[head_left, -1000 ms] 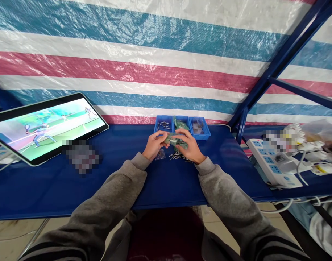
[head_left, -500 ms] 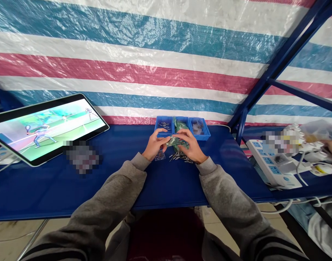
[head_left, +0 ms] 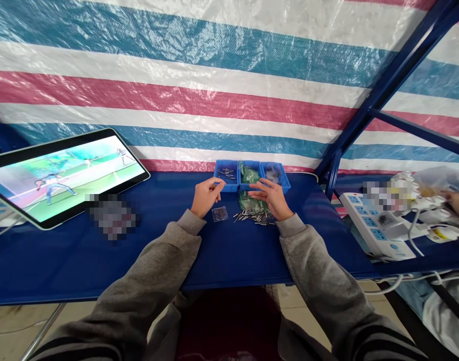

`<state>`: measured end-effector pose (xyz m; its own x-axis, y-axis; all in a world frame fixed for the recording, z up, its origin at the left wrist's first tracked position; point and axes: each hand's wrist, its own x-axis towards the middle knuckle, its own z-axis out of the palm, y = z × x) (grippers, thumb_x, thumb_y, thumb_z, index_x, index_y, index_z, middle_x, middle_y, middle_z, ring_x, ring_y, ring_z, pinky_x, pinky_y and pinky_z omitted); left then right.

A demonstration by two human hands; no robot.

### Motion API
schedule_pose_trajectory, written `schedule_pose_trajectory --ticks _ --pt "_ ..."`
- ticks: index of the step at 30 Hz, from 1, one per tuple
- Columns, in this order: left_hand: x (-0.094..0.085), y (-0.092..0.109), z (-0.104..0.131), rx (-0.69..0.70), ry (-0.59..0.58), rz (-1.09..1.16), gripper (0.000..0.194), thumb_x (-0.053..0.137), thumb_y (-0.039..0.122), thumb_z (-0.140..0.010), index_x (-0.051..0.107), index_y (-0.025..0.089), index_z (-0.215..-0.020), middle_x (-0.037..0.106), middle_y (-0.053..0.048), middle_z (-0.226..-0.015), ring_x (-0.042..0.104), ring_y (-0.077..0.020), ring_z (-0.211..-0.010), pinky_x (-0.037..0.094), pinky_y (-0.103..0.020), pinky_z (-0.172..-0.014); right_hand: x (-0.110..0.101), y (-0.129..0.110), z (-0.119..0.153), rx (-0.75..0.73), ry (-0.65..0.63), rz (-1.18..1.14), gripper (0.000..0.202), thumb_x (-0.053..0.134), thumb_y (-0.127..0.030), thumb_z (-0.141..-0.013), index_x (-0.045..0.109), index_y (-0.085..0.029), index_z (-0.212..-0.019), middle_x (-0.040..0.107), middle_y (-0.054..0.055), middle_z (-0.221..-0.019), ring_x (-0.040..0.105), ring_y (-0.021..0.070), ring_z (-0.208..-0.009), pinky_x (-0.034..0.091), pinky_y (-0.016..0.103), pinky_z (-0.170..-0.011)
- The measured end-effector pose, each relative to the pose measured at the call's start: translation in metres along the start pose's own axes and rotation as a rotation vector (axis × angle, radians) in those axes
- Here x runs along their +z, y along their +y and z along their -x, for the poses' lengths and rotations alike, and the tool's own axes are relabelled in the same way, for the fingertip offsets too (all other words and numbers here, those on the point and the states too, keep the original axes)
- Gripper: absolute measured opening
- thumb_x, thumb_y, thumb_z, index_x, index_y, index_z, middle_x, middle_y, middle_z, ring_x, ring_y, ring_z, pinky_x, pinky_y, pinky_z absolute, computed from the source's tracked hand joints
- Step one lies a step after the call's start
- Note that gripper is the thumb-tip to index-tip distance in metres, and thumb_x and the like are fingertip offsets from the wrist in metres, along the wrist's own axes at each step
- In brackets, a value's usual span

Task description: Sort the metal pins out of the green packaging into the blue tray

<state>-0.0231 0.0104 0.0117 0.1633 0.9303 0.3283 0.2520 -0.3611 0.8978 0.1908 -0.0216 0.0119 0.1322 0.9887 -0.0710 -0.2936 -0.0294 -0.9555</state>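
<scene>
My left hand [head_left: 207, 196] is over the table just in front of the blue tray's left compartment, thumb and fingers drawn together with nothing showing between them. Close by it lies a small clear plastic bag [head_left: 219, 214] with thin dark pieces inside. My right hand [head_left: 271, 199] hovers, fingers apart and holding nothing visible, above a green plastic packet [head_left: 249, 201] that it partly covers. Just below that packet, a loose heap of thin metal pins or screws [head_left: 253, 216] is spread on the table. Behind my hands stands the three-compartment blue tray [head_left: 237, 188].
Metal pieces [head_left: 226, 173] are in the tray's left compartment, green packets [head_left: 249, 174] in the middle, clear bags [head_left: 273, 174] in the right. A tablet [head_left: 67, 178] leans at left beside a blurred item [head_left: 115, 218]. At right are a power strip [head_left: 380, 228] and another person's hand [head_left: 458, 204].
My hands have moved apart, left hand leftward and right hand slightly rightward. The green packet between them has been let go. The small clear bag is now fully uncovered.
</scene>
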Motion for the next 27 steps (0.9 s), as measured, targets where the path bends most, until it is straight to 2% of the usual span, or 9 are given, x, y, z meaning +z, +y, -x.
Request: schedule_pose_trajectory --ticks 4,7,9,11,13,16,21,24,27 --pt "-0.015 -0.005 -0.008 0.095 -0.312 -0.203 0.026 0.068 0.044 -0.075 0.07 0.019 -0.077 0.064 -0.002 -0.06 0.057 -0.0158 -0.056 0.043 -0.026 -0.058 0.0 0.0 0.001 -0.025 0.0 0.067 0.043 0.075 -0.033 -0.072 0.059 -0.015 -0.109 0.075 0.008 -0.086 0.071 0.0191 -0.062 0.059 0.033 -0.062" --pt "-0.026 -0.013 -0.012 0.068 -0.529 -0.405 0.033 0.082 0.044 -0.055 0.071 0.021 -0.077 0.065 -0.002 -0.07 0.058 -0.0185 -0.066 0.04 -0.025 -0.06 -0.001 0.002 -0.001 -0.072 -0.034 0.112 0.033 0.073 -0.035 -0.071 0.065 -0.016 -0.096 0.074 0.005 -0.077 0.068 0.0157 -0.055 0.056 0.028 -0.055" --pt "-0.029 -0.02 -0.013 0.026 -0.603 -0.515 0.036 0.087 0.037 -0.044 0.069 0.022 -0.072 0.063 -0.001 -0.068 0.056 -0.0182 -0.064 0.036 -0.025 -0.058 -0.002 0.003 -0.002 -0.072 -0.076 0.136 0.032 0.073 -0.038 -0.069 0.066 -0.016 -0.09 0.073 0.004 -0.073 0.066 0.0145 -0.053 0.054 0.027 -0.053" --pt "-0.028 -0.026 -0.013 0.0 -0.62 -0.577 0.03 0.086 0.031 -0.045 0.065 0.023 -0.065 0.061 0.0 -0.064 0.054 -0.0175 -0.062 0.032 -0.024 -0.056 -0.002 0.005 -0.003 -0.074 -0.109 0.16 0.032 0.073 -0.041 -0.068 0.067 -0.017 -0.087 0.071 0.003 -0.07 0.065 0.014 -0.053 0.053 0.027 -0.052" --pt "-0.022 -0.029 -0.012 0.007 -0.569 -0.59 0.024 0.082 0.028 -0.051 0.061 0.022 -0.061 0.061 0.0 -0.063 0.053 -0.0171 -0.061 0.03 -0.024 -0.055 -0.001 0.008 -0.004 -0.088 -0.13 0.183 0.032 0.072 -0.044 -0.068 0.067 -0.017 -0.085 0.07 0.002 -0.069 0.064 0.0136 -0.052 0.052 0.027 -0.052" --pt "-0.006 -0.028 -0.007 0.05 -0.386 -0.498 0.02 0.076 0.026 -0.06 0.058 0.02 -0.061 0.059 0.0 -0.062 0.051 -0.0155 -0.06 0.032 -0.024 -0.057 -0.001 0.011 -0.005 -0.131 -0.145 0.248 0.033 0.069 -0.046 -0.071 0.066 -0.017 -0.086 0.068 0.002 -0.067 0.061 0.0134 -0.051 0.051 0.027 -0.052" --pt "0.026 -0.011 0.009 0.053 -0.091 0.022 0.026 0.07 0.039 -0.074 0.054 0.018 -0.071 0.057 0.001 -0.069 0.053 -0.0128 -0.062 0.042 -0.024 -0.057 0.0 0.014 -0.002 -0.409 -0.119 0.536 0.031 0.068 -0.044 -0.075 0.069 -0.018 -0.09 0.068 0.006 -0.088 0.061 0.0158 -0.068 0.049 0.027 -0.057" --pt "0.036 -0.003 0.016 -0.01 -0.048 0.266 0.032 0.074 0.041 -0.07 0.054 0.018 -0.077 0.057 0.001 -0.072 0.055 -0.0127 -0.063 0.047 -0.024 -0.054 0.001 0.015 -0.001 -0.477 -0.189 0.618 0.025 0.066 -0.042 -0.078 0.068 -0.018 -0.083 0.068 0.005 -0.081 0.06 0.0161 -0.068 0.048 0.029 -0.062" --pt "0.039 0.0 0.018 -0.058 -0.063 0.371 0.036 0.076 0.042 -0.069 0.054 0.017 -0.081 0.058 0.002 -0.068 0.06 -0.0149 -0.065 0.05 -0.025 -0.055 0.002 0.015 0.0 -0.503 -0.211 0.638 0.024 0.062 -0.041 -0.082 0.067 -0.018 -0.077 0.067 0.004 -0.073 0.06 0.0163 -0.066 0.047 0.029 -0.061"
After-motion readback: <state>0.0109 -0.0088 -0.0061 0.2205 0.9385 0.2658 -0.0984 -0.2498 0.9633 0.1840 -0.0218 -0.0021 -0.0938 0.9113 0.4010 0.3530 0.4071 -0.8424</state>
